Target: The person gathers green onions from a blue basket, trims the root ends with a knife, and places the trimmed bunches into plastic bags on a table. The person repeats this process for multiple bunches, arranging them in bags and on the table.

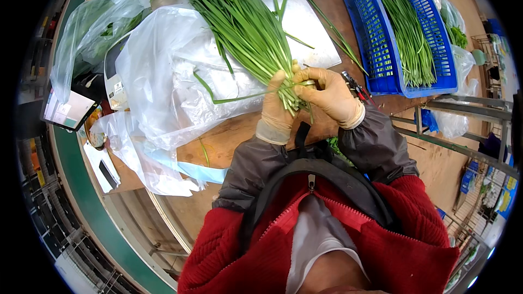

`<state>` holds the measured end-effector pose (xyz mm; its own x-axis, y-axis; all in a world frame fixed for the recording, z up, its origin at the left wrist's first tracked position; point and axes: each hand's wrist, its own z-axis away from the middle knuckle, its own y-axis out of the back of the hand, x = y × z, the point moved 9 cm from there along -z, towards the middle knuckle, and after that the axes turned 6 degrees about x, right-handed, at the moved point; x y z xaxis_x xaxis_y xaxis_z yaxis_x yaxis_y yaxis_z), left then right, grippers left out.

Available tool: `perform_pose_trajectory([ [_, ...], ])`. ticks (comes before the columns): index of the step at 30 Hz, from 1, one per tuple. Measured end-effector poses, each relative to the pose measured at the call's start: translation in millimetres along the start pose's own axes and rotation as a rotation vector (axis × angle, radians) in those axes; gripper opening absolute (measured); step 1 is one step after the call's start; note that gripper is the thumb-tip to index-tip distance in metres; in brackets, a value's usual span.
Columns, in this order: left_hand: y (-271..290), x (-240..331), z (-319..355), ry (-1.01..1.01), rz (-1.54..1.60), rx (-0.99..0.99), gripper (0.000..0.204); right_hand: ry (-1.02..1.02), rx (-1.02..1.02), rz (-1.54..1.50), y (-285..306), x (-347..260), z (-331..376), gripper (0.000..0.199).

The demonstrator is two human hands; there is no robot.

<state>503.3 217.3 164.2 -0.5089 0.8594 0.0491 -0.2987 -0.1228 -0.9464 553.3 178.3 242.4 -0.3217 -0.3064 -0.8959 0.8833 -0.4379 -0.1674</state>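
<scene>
A thick bunch of long green chives (245, 22) lies over a metal sheet (305, 32) on the wooden table. My left hand (276, 106), in a beige glove, grips the cut ends of the bunch from the left. Closed around the same ends from the right is my gloved right hand (329, 93). One loose green stalk (239, 98) bends out to the left below the bunch. Small red-handled scissors (357, 90) lie just right of my right hand.
A blue plastic crate (381, 71) with more chives stands at the right. Clear plastic bags (163, 76) are heaped at the left, beside a scale with a screen (68, 111). A metal rack (463, 147) stands lower right, and a green table edge (81, 196) curves along the left.
</scene>
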Motion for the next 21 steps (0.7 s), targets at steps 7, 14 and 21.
perform_pose_trajectory([
  [7,-27,-2,8,0.088,0.219,-0.080,0.047,0.140,-0.321,0.110,50,-21,68,0.017],
  [14,-24,-2,10,0.071,0.153,-0.109,0.062,-0.578,0.203,1.168,285,160,222,0.013],
  [21,-31,-2,4,-0.017,-0.022,-0.085,0.075,0.185,0.177,0.442,45,30,68,0.028],
])
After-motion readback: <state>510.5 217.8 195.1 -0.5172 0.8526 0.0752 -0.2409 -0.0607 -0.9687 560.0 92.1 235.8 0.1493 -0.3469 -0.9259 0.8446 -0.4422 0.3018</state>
